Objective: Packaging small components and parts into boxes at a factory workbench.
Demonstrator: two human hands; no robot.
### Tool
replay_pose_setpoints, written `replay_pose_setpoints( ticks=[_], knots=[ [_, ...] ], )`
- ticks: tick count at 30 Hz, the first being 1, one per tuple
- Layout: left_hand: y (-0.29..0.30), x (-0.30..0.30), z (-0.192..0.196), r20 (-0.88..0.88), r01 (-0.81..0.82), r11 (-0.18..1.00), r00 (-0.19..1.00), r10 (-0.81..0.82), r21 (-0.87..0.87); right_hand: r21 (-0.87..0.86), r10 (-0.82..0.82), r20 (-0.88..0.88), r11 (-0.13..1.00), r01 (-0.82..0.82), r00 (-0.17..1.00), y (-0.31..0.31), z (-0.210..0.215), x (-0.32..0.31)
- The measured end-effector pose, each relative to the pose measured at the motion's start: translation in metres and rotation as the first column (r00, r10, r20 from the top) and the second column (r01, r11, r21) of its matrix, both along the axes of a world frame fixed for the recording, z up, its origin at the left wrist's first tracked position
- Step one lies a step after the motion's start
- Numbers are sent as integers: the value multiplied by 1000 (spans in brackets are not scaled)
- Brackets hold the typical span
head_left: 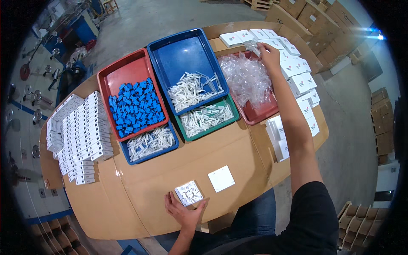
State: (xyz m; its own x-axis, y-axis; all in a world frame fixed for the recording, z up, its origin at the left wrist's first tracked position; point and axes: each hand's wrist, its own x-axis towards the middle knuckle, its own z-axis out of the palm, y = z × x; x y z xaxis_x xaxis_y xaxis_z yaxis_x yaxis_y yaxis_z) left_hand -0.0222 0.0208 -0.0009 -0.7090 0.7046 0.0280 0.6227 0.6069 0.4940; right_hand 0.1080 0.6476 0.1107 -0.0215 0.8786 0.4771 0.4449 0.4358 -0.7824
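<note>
On the cardboard-topped table, a small square white box with white and silvery pieces showing on top lies close to me. My left hand spans its near edge, thumb at one corner and fingers at the other side. To its right lies a flat white square plate with small marks near its edges. My right hand reaches far right, fingers closed on a clear plastic piece. Below that hand, a red tray holds a heap of similar clear plastic pieces.
A red tray holds blue parts; blue and green trays and a lower blue tray hold white pieces. Stacked white boxes stand left and right. Large cartons are behind.
</note>
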Motion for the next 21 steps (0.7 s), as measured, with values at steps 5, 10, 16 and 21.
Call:
replay_pose_setpoints(
  ticks=[5, 10, 16, 21],
  knots=[
    [-15, 2, -6, -2, -46, 995, 999, 46, 84, -143, 254, -183, 949, -281, 950, -128, 37, 7],
    [-28, 3, -15, -37, 1, 863, 999, 21, 505, -226, 409, -402, 823, -521, 820, -292, 38, 30],
    [7, 54, 72, 447, -101, 662, 811, -377, 742, -516, 439, -504, 537, -667, 744, -488, -14, 35],
    [-8, 67, 66, 690, -382, 672, 671, -271, 635, -552, 421, -588, 415, -724, 690, -545, -26, 39]
  ],
)
